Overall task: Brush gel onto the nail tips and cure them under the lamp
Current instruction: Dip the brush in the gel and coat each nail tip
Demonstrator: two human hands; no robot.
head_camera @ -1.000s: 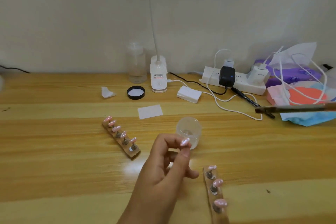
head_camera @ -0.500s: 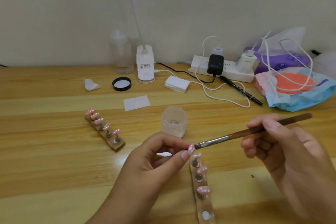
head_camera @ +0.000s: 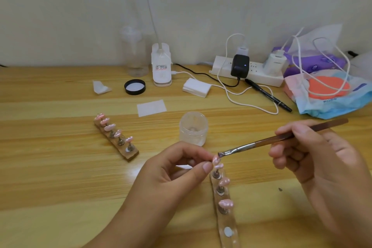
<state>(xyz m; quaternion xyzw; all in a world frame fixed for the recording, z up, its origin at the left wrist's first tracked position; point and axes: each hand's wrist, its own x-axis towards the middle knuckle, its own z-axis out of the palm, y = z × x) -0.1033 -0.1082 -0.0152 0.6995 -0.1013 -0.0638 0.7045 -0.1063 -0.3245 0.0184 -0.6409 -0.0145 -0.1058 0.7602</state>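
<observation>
While left hand [head_camera: 171, 175] pinches a nail tip [head_camera: 216, 160], right hand [head_camera: 314, 159] grips brush [head_camera: 261, 144] — bristles [head_camera: 221, 154] seemingly touching.

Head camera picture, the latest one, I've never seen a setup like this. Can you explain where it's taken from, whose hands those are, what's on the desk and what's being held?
There is no machine here: a person wears a camera on the head, so you look forward and down at their two hands over a wooden table. The left hand pinches one pink nail tip. The right hand holds a brush, bristles right at that tip. On the table lie two holders with more tips, a wooden holder further back and a near holder, plus an open clear jar, a black lid, a white lamp base, a power strip and a pen.
</observation>
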